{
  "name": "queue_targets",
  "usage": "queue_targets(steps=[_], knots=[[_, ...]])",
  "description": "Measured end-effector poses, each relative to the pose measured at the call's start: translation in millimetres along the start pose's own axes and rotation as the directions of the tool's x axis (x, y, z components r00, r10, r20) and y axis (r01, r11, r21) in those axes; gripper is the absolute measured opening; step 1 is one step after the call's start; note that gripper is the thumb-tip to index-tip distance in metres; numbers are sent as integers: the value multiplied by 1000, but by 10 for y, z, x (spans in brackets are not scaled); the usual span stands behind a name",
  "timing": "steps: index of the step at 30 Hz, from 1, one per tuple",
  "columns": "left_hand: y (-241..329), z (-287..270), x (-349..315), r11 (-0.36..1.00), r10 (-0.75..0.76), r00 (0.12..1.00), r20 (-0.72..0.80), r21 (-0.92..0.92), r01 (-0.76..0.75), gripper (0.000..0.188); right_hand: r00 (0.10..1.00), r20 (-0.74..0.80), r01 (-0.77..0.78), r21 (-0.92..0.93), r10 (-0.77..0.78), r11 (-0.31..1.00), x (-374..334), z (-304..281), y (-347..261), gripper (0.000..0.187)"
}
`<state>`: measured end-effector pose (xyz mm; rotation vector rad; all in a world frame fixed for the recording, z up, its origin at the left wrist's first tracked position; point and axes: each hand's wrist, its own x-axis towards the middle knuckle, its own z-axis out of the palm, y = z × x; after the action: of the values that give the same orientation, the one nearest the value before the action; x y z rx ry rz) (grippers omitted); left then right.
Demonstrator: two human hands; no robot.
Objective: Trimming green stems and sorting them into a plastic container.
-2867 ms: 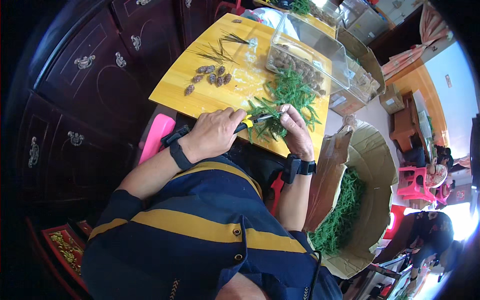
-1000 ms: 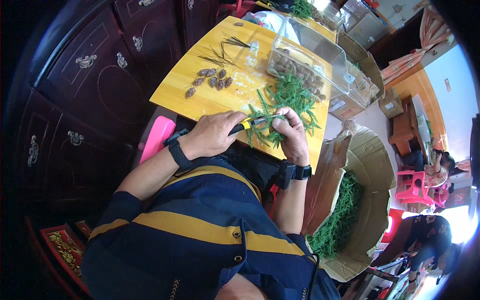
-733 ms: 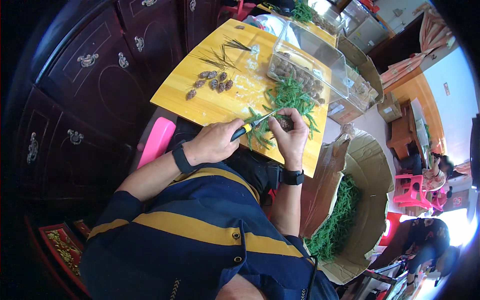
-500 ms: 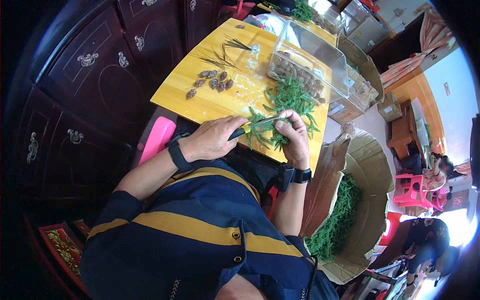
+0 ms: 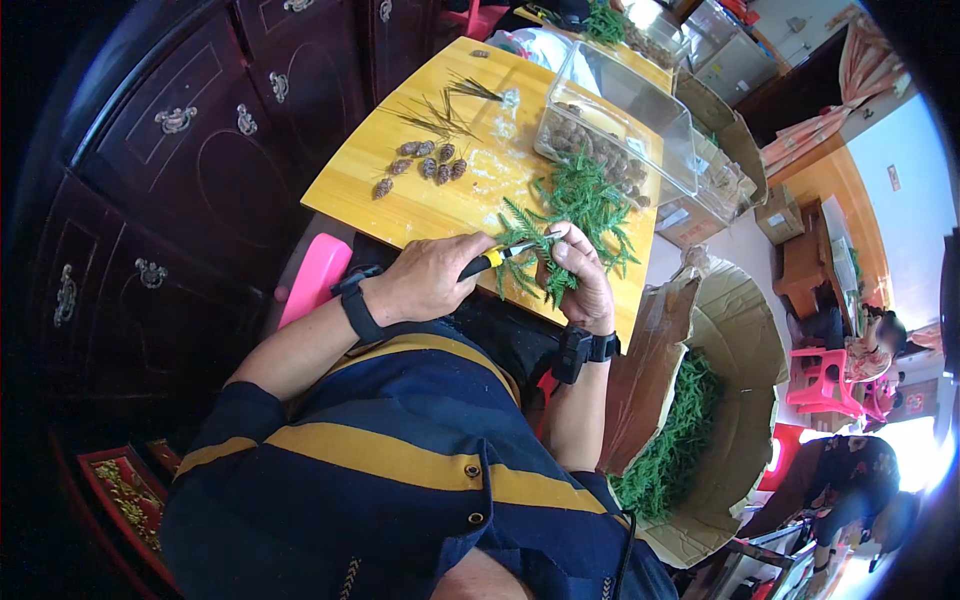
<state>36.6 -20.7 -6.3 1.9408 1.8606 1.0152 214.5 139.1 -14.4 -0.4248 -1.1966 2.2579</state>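
Observation:
My left hand [image 5: 425,280] is closed round the dark and yellow handles of pliers [image 5: 484,263], whose metal jaws point right. The pliers' tips meet the stem part of a green artificial pine sprig [image 5: 527,222]. Pinched round that sprig is my right hand [image 5: 588,285], with thumb and forefinger close to the jaws; the exact spot they grip is partly hidden. Just beyond my hands, a pile of similar green sprigs [image 5: 585,190] lies on the yellow wooden table [image 5: 350,180]. Several brown pine cones [image 5: 428,165] lie farther left on it, with thin dark wire-like stems [image 5: 437,118] behind them.
A clear plastic bin [image 5: 680,160] with brown cones stands at the table's far right. To my right is an open cardboard box [image 5: 745,390] holding greenery [image 5: 670,440]. A pink plastic piece [image 5: 315,275] sits left of my lap. Dark cabinets [image 5: 190,200] line the left. People are at far right.
The sprig has turned in my right hand, so its fronds now spread up and left over the pliers. My right hand has shifted slightly down; the left has barely moved.

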Motion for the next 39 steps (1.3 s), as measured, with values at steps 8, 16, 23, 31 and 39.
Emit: queue_targets(steps=[8,16,23,31,39], knots=[[16,-25,-5,975,-220,968,122,-11,222,35,887,-51,208,-843,-459,496,38,129,-2,20],[-2,-69,-7,997,-76,997,29,14,75,40,962,-127,170,-408,-240,897,-2,117,-15,18],[-41,-64,21,998,-29,1000,0,50,29,43,1000,22,13,-40,-12,999,8,-12,21,17],[-38,-95,69,999,34,998,-50,22,-33,48,982,166,-121,224,84,967,60,-107,118,27],[-73,-67,66,995,97,995,-28,22,-97,53,979,188,-125,286,72,950,33,-97,123,29]])
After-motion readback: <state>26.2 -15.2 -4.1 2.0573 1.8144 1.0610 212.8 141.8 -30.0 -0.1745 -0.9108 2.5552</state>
